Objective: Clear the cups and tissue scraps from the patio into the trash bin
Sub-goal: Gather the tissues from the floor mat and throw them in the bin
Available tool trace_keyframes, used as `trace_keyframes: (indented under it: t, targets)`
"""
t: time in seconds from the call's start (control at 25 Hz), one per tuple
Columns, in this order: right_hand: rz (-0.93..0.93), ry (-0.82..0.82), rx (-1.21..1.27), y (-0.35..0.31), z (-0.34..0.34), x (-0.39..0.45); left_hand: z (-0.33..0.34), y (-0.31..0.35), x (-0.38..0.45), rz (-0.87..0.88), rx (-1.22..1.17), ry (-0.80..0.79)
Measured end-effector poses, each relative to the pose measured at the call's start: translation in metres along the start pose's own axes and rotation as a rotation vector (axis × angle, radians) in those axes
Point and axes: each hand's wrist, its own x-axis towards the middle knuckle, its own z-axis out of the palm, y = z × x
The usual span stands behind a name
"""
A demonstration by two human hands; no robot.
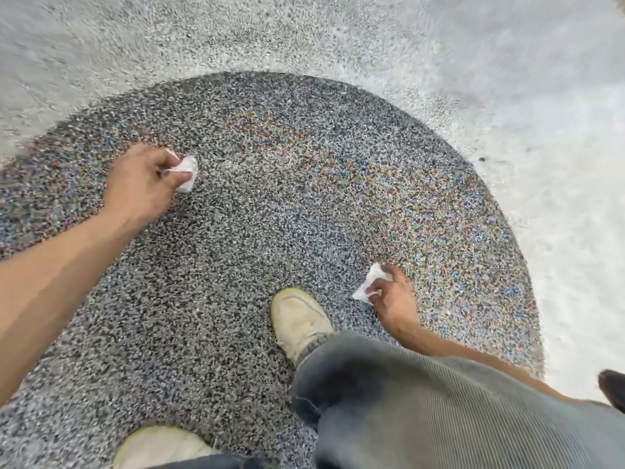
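Observation:
My left hand [143,182] reaches out over the pebbled patio floor at the left and pinches a crumpled white tissue scrap [186,172] between thumb and fingers. My right hand [394,296], lower and to the right, grips another white tissue scrap [368,282] that sticks out to its left. No cup and no trash bin appear in view.
The dark speckled circular patch of floor [253,231] lies under me, ringed by pale speckled paving [541,130]. My two light shoes [299,319] and grey trouser legs [439,401] fill the bottom. A dark object [614,387] shows at the right edge.

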Motion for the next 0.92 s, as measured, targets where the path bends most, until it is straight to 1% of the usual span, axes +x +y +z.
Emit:
trace_keyframes:
  t: [0.12, 0.24, 0.36, 0.44, 0.52, 0.68, 0.76, 0.92]
  targets:
    - [-0.001, -0.009, 0.004, -0.016, 0.0, 0.001, -0.006, -0.006, -0.007, -0.021, -0.007, 0.026]
    - [-0.103, -0.081, 0.074, -0.058, -0.011, 0.014, -0.014, -0.012, -0.016, -0.033, 0.001, 0.038]
    - [-0.343, -0.079, 0.144, -0.13, -0.039, 0.038, -0.025, -0.017, -0.022, -0.076, -0.039, 0.052]
    - [-0.509, -0.075, 0.166, -0.186, -0.064, 0.049, -0.039, -0.02, -0.027, -0.108, -0.059, 0.089]
    - [-0.607, -0.052, 0.2, -0.236, -0.095, 0.047, -0.061, -0.018, -0.036, -0.143, -0.087, 0.124]
    - [-0.78, 0.02, 0.241, -0.32, -0.172, 0.008, -0.133, 0.006, -0.067, -0.199, -0.127, 0.166]
    - [-0.813, 0.045, 0.238, -0.35, -0.215, -0.024, -0.181, 0.028, -0.084, -0.217, -0.135, 0.198]
    - [-0.854, 0.002, 0.274, -0.399, -0.32, -0.108, -0.301, 0.091, -0.124, -0.224, -0.131, 0.257]
